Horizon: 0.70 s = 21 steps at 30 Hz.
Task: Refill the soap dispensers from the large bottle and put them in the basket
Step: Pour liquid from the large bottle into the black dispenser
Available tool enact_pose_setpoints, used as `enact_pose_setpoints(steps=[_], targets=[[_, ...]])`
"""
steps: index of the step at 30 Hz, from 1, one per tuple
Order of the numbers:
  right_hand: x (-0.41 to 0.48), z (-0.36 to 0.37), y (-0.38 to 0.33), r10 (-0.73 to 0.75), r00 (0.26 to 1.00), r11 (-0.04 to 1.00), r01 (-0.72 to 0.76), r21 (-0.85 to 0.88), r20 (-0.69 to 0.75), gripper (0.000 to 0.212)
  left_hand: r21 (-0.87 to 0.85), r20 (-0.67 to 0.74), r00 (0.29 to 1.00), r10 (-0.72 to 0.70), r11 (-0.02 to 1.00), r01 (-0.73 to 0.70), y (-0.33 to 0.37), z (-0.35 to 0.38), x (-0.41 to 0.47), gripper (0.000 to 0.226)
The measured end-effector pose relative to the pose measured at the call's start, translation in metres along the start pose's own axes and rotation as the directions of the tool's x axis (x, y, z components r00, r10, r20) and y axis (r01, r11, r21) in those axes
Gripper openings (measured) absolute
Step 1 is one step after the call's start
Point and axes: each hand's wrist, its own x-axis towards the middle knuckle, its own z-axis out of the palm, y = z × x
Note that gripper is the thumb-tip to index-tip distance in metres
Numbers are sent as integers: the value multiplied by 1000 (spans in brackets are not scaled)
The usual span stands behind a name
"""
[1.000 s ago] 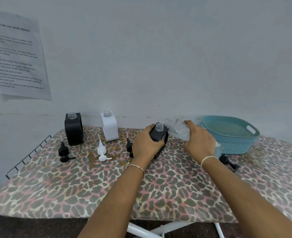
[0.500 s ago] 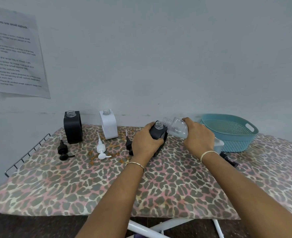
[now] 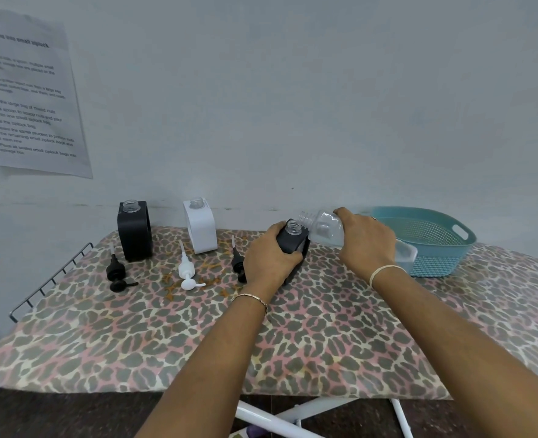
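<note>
Left hand wraps its fingers round the body of a black dispenser and pins it on the ironing board. The dispenser's neck is open, with the pump off. Right hand grasps the large bottle round its middle. The bottle is tipped almost onto its side, mouth pointing left, just beside and slightly above the dispenser's neck. We cannot tell whether liquid is passing; no stream shows.

We judge the step in hand to be the pour into one of three dispensers. Further left, a second black dispenser and a white dispenser stand upright at the back edge of the board, both uncapped. We cannot tell whether either holds soap.

The pumps lie on the board in front: a black pump, a white pump, and a third pump partly hidden behind the left hand. The basket sits to the right, just behind the right hand, and no dispenser is in it yet.

Next move, as we read it: bring the bottle's mouth squarely over the narrow neck, then raise the bottle's base gently while the left hand steadies the dispenser. Both mouths are small, so a slight misalignment would likely spill onto the cover. After that, a pump needs screwing on before the dispenser goes into the basket.
</note>
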Motion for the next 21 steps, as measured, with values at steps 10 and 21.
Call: enact_pose_setpoints(steps=[10,21], targets=[[2,-7,-2,-19,1000,999,20,-27,12,62,-6,-3,1000,-1,1000,1,0,0,0,66],[3,-12,-1,-42,999,999,43,-26,23,58,-16,-6,1000,-2,1000,2,1,-1,-1,66]])
